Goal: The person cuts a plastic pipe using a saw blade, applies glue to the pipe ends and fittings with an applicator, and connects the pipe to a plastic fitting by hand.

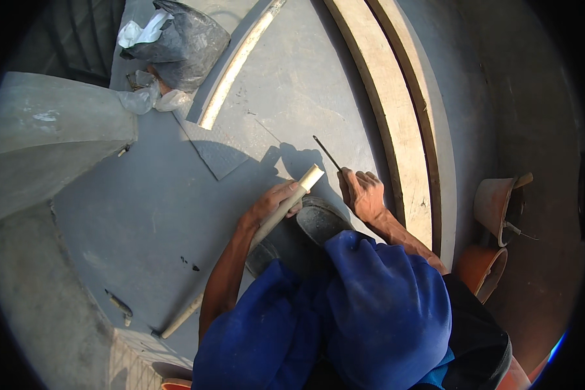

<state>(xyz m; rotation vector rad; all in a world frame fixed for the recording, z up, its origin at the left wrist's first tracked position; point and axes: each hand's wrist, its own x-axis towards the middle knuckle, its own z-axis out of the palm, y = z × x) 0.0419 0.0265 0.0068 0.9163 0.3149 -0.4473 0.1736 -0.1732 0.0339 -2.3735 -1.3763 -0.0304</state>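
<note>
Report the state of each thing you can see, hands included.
Pale, round, slender pole: held aslant in the left hand, close to its upper end.
Thin, dark, straight rod: in the right hand, tip clear of the pole.
Two long, pale wooden planks: side by side, unheld.
Second pale, slender pole: lying on the grey floor.
Black, rounded container: open, white material at its mouth.
Two orange buckets: open; upright or tipped unclear.
</note>
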